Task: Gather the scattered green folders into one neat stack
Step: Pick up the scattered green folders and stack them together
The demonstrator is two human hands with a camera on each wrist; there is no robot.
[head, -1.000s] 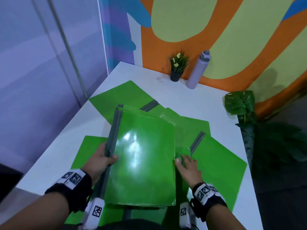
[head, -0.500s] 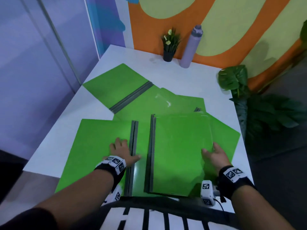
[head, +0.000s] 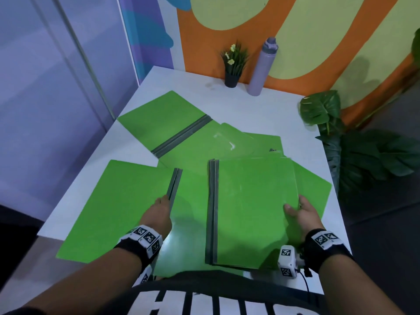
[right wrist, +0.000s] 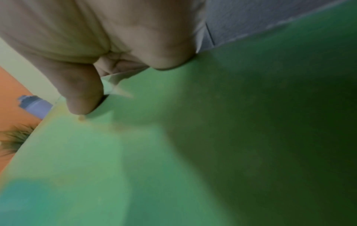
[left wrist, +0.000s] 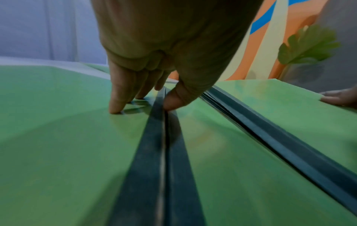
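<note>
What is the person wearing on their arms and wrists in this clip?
Both forearms are bare, no sleeves. Each wrist carries a black band topped with white blocks printed with black square code markers. A small white camera unit with the same markers hangs under the right wrist, trailing a thin black cable. The shirt is dark with white lettering.

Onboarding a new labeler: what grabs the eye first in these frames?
Bright green folders sprawl overlapping across the white table. Near the front edge, the right hand grips the side of a squared-up stack, while the left hand pinches the grey spine of an open folder beside it. Behind stand a small potted plant and a lilac bottle.
</note>
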